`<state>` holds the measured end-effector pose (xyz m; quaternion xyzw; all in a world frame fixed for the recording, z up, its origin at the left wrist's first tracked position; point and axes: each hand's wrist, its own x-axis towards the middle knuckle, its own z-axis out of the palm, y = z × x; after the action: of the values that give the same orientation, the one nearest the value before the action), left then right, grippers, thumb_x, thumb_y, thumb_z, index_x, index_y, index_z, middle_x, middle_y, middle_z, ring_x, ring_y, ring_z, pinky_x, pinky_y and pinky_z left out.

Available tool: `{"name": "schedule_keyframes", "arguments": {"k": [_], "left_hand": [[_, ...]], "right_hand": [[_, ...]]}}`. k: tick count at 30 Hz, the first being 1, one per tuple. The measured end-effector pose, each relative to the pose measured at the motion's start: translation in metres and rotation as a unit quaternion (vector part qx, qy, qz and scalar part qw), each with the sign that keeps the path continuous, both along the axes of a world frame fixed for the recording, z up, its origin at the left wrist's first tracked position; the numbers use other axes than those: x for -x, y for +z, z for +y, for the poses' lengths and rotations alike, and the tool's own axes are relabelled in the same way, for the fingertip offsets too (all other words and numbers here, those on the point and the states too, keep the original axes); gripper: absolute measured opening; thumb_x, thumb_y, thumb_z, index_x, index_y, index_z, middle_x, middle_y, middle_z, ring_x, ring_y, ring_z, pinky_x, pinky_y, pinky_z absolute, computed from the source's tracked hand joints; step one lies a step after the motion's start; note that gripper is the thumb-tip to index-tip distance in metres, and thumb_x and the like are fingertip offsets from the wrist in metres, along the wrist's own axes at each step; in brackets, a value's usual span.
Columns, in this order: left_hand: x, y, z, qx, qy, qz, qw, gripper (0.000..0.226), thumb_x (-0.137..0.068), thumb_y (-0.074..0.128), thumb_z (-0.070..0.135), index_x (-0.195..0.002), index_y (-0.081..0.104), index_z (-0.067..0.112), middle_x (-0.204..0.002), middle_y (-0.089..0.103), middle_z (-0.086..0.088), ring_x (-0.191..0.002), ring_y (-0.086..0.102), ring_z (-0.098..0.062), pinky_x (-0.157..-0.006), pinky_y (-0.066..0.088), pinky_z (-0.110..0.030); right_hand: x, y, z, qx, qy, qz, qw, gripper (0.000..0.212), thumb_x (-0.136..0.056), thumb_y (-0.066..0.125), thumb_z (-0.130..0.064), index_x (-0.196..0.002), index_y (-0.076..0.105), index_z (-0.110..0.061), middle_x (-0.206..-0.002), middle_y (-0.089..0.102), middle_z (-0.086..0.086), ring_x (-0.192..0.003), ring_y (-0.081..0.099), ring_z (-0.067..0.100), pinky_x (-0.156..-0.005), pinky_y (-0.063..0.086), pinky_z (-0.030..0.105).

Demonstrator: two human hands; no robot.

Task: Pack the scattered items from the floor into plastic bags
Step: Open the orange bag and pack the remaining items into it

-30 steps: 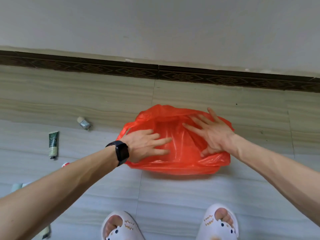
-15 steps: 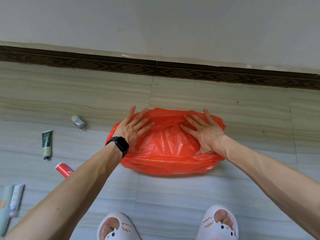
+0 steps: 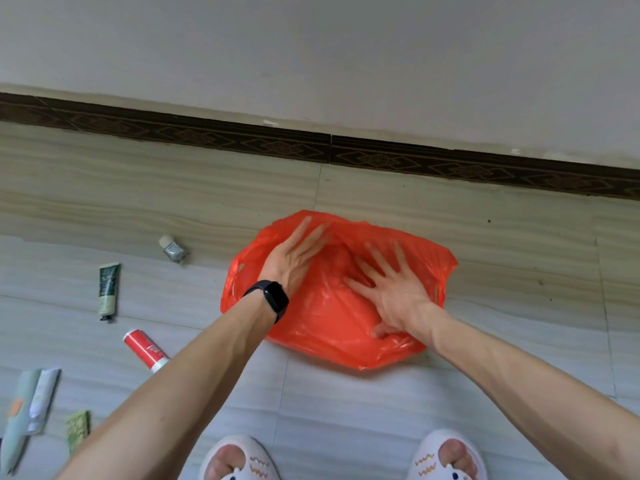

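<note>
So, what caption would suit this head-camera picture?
Left hand and right hand, fingers spread, press a red plastic bag against the tiled floor.

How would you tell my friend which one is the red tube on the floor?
Find the big orange plastic bag in the middle of the floor. Look left of it: the red tube lies slanted, nearer the camera than the dark green tube. It is the only bright red item there, with a white end.
</note>
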<state>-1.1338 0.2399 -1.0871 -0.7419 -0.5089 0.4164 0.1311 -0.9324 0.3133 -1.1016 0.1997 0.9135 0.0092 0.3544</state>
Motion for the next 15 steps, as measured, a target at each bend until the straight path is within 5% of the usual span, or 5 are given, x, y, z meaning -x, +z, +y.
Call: {"name": "schedule_keyframes", "arguments": {"k": [3,7,9,12,15], "left_hand": [[0.020,-0.001,0.006,-0.030,0.091,-0.028,0.995,0.069,-0.103,0.030,0.039,-0.156,-0.011,0.024,-0.160,-0.028,-0.005,-0.147,-0.022,-0.036,-0.104,-0.025,-0.063],[0.035,-0.002,0.004,0.028,0.135,-0.051,0.989,0.090,-0.091,0.038,0.065,-0.154,-0.018,0.031,-0.163,-0.018,-0.003,-0.150,-0.008,-0.033,-0.100,-0.031,-0.065],[0.037,-0.002,-0.005,0.030,0.120,-0.096,0.988,0.093,-0.084,0.042,0.070,-0.157,-0.002,0.031,-0.165,-0.005,-0.003,-0.151,0.001,-0.031,-0.102,-0.030,-0.066],[0.031,0.011,-0.026,0.001,0.037,-0.231,0.972,0.064,-0.082,0.054,0.052,-0.139,0.053,0.024,-0.159,0.027,-0.008,-0.144,0.027,-0.029,-0.114,-0.010,-0.063],[0.017,0.032,-0.049,-0.025,-0.004,-0.301,0.953,0.043,-0.081,0.058,0.042,-0.119,0.068,0.025,-0.152,0.042,-0.011,-0.143,0.034,-0.028,-0.118,-0.002,-0.060]], "right_hand": [[0.001,-0.004,-0.001,0.018,0.071,-0.031,0.997,0.116,-0.065,0.067,-0.078,-0.154,-0.001,-0.049,-0.166,-0.013,0.003,-0.139,-0.038,0.044,-0.097,-0.031,0.071],[0.002,0.002,-0.001,0.019,0.086,-0.059,0.994,0.112,-0.068,0.070,-0.072,-0.153,0.000,-0.051,-0.165,-0.018,0.007,-0.139,-0.038,0.045,-0.091,-0.035,0.068],[0.005,0.010,-0.001,0.023,0.066,-0.026,0.997,0.109,-0.067,0.069,-0.073,-0.154,0.008,-0.050,-0.166,-0.012,0.005,-0.141,-0.034,0.045,-0.103,-0.026,0.071],[0.010,0.034,-0.003,0.061,0.016,0.056,0.996,0.085,-0.078,0.064,-0.061,-0.151,0.021,-0.051,-0.167,0.004,-0.003,-0.150,-0.017,0.039,-0.113,-0.009,0.069],[0.016,0.066,-0.013,0.091,-0.042,0.143,0.985,0.062,-0.090,0.052,-0.051,-0.148,0.034,-0.045,-0.164,0.019,-0.007,-0.152,0.008,0.029,-0.121,0.013,0.056]]}}
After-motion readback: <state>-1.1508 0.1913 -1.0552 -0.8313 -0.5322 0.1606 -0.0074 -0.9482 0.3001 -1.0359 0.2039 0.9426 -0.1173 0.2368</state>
